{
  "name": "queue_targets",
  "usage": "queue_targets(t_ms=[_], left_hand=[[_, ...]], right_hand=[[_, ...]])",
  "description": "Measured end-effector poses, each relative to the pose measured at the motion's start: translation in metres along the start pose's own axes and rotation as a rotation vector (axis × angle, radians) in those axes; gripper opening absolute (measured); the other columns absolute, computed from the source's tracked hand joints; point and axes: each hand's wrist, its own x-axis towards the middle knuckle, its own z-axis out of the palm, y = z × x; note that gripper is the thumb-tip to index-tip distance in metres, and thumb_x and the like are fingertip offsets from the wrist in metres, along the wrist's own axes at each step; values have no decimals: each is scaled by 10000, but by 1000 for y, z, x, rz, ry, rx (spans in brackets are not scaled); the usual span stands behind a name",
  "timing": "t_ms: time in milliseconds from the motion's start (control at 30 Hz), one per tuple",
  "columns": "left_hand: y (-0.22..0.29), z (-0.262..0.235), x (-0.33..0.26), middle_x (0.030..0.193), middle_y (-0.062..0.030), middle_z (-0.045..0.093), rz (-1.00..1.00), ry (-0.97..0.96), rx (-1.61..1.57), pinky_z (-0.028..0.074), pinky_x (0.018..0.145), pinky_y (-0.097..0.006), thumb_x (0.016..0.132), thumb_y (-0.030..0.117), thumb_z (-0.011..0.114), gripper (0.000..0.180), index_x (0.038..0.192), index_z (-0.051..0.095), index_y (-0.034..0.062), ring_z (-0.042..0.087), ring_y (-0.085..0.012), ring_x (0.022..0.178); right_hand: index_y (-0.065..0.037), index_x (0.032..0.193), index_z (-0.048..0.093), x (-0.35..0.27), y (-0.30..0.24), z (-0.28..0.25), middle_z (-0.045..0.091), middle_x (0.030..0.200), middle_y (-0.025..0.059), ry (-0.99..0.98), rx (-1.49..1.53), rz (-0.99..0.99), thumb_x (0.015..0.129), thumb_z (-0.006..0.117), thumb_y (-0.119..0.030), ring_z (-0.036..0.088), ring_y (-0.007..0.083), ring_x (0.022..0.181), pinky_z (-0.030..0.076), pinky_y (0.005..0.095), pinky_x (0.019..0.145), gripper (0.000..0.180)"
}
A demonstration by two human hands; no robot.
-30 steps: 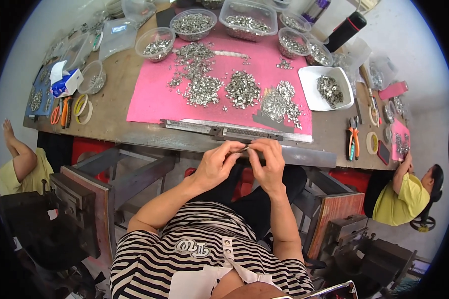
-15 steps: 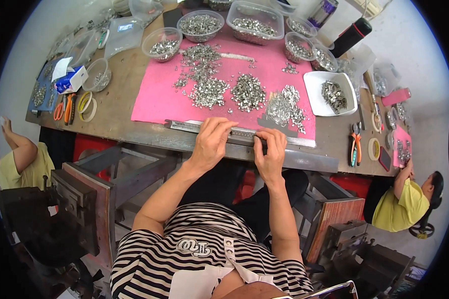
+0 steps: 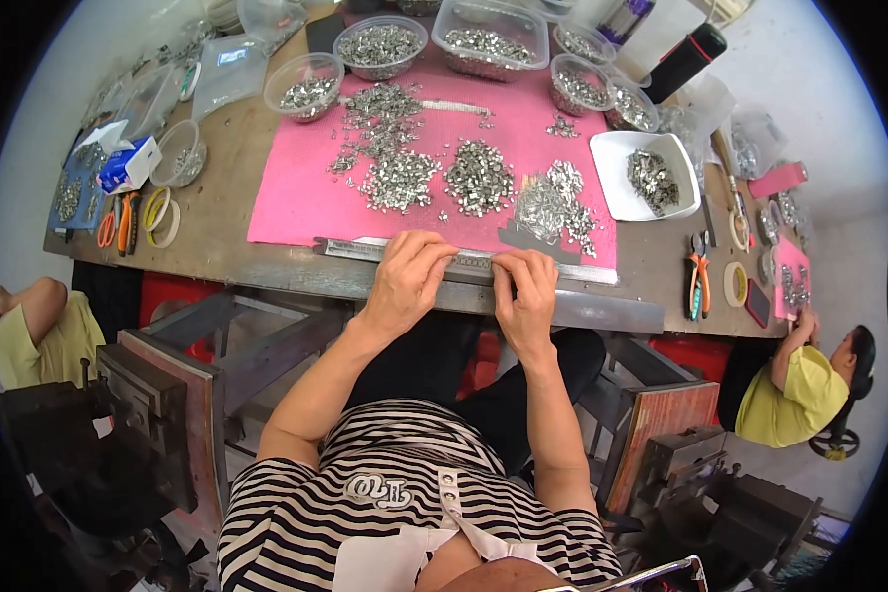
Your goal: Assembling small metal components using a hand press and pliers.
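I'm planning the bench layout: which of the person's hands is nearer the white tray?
Right. The right hand is below and left of the white tray in the picture; the left hand is farther left, by the metal strip.

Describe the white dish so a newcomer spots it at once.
On the workbench, find the big pink mat. At its right edge, beyond the orange-handled pliers, sits the squarish white dish, holding heaped small metal pieces. It is opaque white, whereas the tubs behind it are clear plastic.
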Motion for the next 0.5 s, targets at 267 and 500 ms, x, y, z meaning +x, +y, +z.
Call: queue_targets(t_ms=[267,500], left_hand=[[-2,-6,0,1031,-128,671,21,-32,-41,498,854,-400,873,-42,646,187,1051,690,-6,635,-311,959],[-3,-3,-1,1015,-125,649,45,-26,-11,485,859,-411,838,-35,679,201,1037,675,-1,617,-316,969]], right_hand=[[-27,997,644,12,0,-9,653,972,101,-99,-110,-119,856,676,12,614,310,920,461,411,833,150],[-15,1005,640,24,5,-25,648,997,119,-291,-163,-233,857,655,22,623,313,923,487,415,824,153]])
